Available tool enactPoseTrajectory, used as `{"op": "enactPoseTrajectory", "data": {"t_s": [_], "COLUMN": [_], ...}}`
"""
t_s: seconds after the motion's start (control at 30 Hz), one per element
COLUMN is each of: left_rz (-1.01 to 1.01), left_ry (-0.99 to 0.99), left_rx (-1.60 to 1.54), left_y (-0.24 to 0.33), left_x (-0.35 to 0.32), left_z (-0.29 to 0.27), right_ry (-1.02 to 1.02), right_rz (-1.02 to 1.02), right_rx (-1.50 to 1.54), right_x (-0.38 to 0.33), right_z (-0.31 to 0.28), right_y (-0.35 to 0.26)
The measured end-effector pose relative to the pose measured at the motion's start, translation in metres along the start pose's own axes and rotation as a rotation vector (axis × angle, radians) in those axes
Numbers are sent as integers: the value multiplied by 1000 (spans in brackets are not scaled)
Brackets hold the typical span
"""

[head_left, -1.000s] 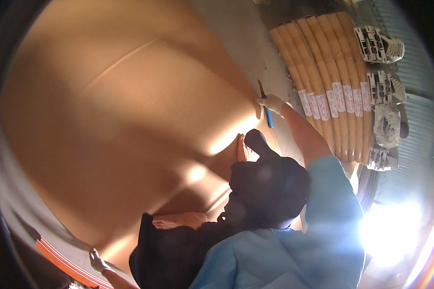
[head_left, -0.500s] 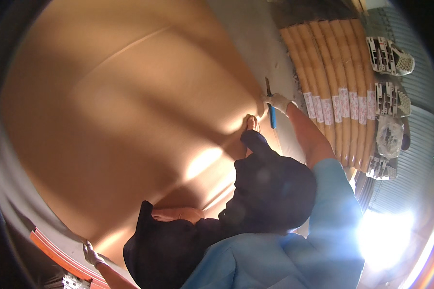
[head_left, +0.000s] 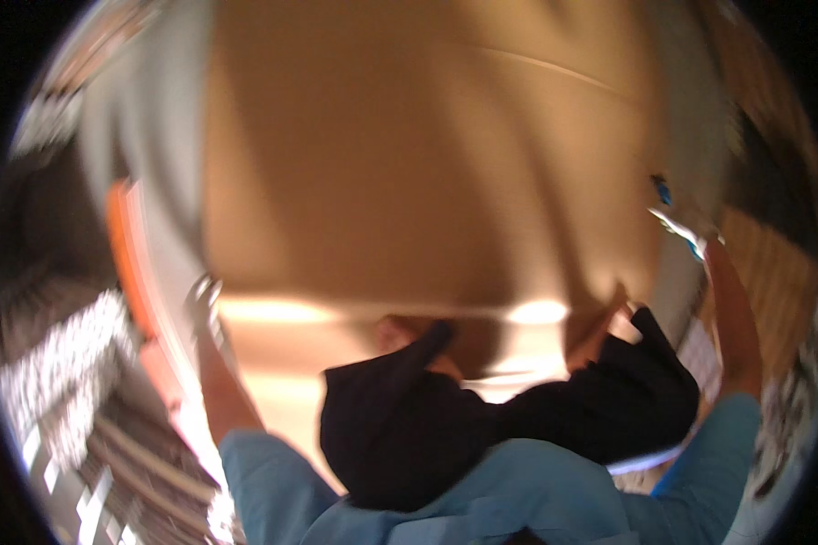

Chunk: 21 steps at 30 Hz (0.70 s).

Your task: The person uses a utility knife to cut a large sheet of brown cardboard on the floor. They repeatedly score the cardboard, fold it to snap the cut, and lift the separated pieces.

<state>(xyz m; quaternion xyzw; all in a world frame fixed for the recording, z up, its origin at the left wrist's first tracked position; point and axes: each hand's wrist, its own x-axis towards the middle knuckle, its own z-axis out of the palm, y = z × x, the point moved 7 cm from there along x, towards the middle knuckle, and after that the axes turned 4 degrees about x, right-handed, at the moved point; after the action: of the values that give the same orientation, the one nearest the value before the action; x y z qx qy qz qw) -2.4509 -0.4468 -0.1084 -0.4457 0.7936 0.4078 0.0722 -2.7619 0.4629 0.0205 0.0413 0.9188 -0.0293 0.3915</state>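
A large tan sheet [head_left: 400,182] spreads before me, with grey material [head_left: 154,182] showing along its left side. My left hand [head_left: 206,298], in a pale glove, is at the sheet's left edge; motion smears its fingers, so their grip is unclear. At the right edge my gloved right hand [head_left: 684,229] is closed around a blue utility knife [head_left: 662,190], whose handle shows on both sides of the hand. My bare feet rest on the sheet, below dark legwear [head_left: 409,418]. A crease runs across the sheet's far right part.
An orange-red strip [head_left: 132,263] stands along the left, beside blurred white latticed pieces [head_left: 68,354]. Long brown tubes [head_left: 773,282] lie on the right, outside the sheet. Bright light patches fall near my feet.
My view has swung round, so the sheet now runs straight ahead and both arms show at the sides. The knife has stayed in my right hand, now tilted differently.
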Motion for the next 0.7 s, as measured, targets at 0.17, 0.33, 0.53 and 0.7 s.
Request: {"op": "enactPoseTrajectory", "data": {"t_s": [0.17, 0.33, 0.53, 0.7], "left_rz": [-147, 76, -207, -128], "left_ry": [-111, -403, -447, -433], "left_rx": [506, 497, 498, 594], "left_y": [27, 53, 70, 81], "left_x": [15, 29, 23, 25], "left_z": [2, 23, 23, 22], "right_ry": [-295, -388, -299, -221], "right_rz": [-494, -1041, -1199, -1247], "right_rx": [501, 380, 117, 46], "right_x": [-14, -86, -143, -151], "right_z": [18, 124, 205, 232], "right_y": [-276, -490, -595, -628]}}
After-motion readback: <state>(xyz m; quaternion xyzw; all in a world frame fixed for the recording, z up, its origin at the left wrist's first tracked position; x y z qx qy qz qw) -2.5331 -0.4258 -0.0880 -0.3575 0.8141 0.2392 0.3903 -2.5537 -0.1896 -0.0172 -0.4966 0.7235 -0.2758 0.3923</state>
